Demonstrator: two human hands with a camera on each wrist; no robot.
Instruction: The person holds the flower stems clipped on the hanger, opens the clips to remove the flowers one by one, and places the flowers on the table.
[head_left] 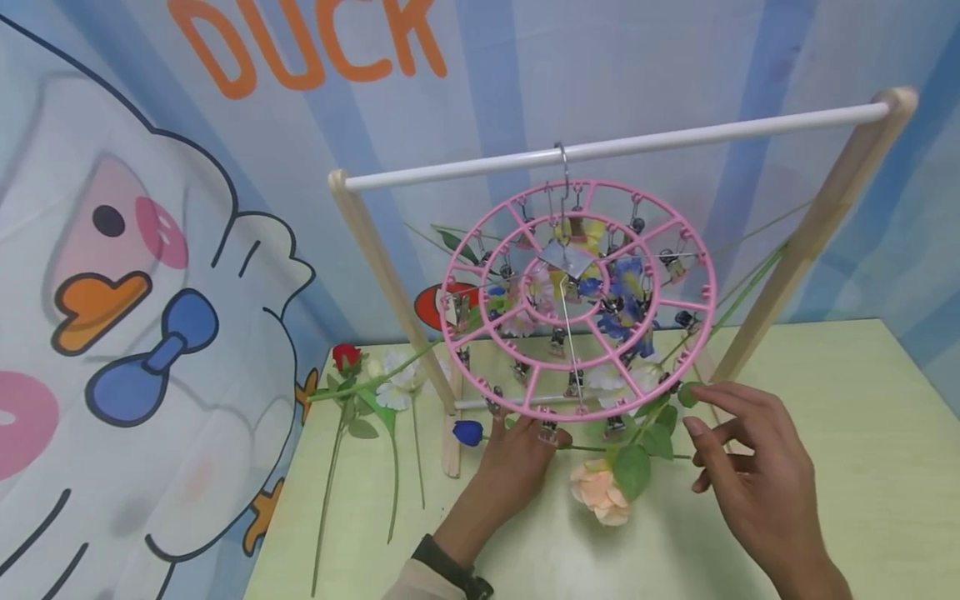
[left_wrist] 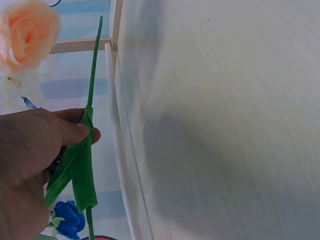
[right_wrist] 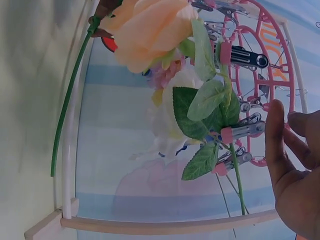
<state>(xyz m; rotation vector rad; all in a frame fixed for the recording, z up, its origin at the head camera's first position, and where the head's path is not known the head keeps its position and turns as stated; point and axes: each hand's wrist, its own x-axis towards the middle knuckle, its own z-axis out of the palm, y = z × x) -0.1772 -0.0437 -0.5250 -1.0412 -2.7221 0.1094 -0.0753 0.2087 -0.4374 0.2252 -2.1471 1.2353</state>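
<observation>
My left hand [head_left: 517,458] pinches the green stem [left_wrist: 93,75] of a blue artificial rose [head_left: 468,432], just at its long green leaves [left_wrist: 82,170]. That stem runs sideways low under the pink round clip hanger [head_left: 532,387]. A peach rose [head_left: 600,492] hangs head down from the hanger's front right edge, and a pink-tipped clip [right_wrist: 242,131] overlaps its stem beside the leaves [right_wrist: 202,107]. Close to those leaves is my right hand [head_left: 765,483], fingers loosely bent and holding nothing. In the right wrist view its fingertips are right by the pink rim.
A wooden stand [head_left: 817,225] with a white bar [head_left: 645,143] carries the hanger by its hook. Blue iris-like flowers [head_left: 626,308] and other blooms hang among several clips. A red rose [head_left: 347,357] and white flowers [head_left: 397,383] lie on the table [head_left: 862,467] at left.
</observation>
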